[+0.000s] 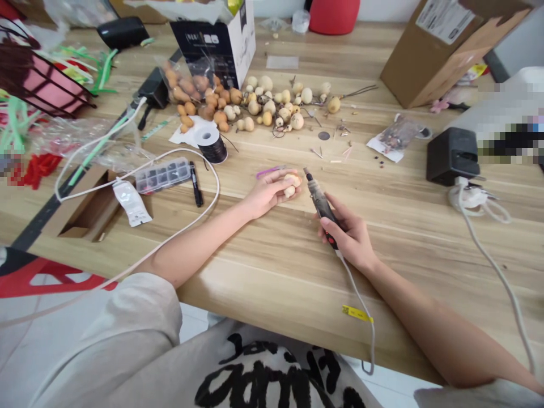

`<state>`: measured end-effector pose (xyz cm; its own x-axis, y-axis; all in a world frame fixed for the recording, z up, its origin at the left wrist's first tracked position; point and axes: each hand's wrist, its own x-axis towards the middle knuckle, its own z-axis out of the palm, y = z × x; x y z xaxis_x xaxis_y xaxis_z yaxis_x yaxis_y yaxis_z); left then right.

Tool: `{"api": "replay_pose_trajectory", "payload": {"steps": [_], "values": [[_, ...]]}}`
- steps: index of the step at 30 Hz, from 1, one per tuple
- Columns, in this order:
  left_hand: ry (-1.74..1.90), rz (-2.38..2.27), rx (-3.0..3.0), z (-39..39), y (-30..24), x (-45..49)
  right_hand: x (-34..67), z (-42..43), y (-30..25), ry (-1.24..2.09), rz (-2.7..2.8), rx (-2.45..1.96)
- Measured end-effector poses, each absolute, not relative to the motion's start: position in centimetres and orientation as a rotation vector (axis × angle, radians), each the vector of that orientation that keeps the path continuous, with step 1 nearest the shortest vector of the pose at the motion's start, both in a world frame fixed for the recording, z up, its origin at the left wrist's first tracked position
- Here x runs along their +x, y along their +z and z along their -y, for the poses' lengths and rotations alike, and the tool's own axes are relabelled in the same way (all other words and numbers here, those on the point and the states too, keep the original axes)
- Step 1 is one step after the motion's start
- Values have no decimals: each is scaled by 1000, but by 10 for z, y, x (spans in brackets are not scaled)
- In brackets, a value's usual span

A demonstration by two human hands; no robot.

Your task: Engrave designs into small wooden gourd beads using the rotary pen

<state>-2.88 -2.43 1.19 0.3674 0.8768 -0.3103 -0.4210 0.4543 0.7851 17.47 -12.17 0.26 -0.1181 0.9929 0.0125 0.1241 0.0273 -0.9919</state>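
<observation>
Left hand (270, 194) is curled around a small dried gourd (291, 185), holding it at the fingertips, just beside the tip of a rotary tool (321, 203) that the right hand (351, 235) grips like a fat pen. Both forearms rest on the wooden table (297, 272). Can't really tell from this angle whether the gourd has been worked on, no obvious marks showing. Over on the left sit a plastic compartment box (162, 175), a black marker (196, 184) and a spool of black cord (212, 145). Behind those there's a big pile of gourds (255, 105), so plenty looks left to get through, with little metal bits (327, 153) scattered to its right. Black power unit (453, 156) sits far right.
</observation>
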Motion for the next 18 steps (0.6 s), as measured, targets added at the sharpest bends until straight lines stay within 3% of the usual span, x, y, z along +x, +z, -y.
{"api": "replay_pose_trajectory", "payload": {"steps": [18], "values": [[891, -827, 672, 24, 14, -31, 176, 121, 3, 1085, 1567, -1259]]}}
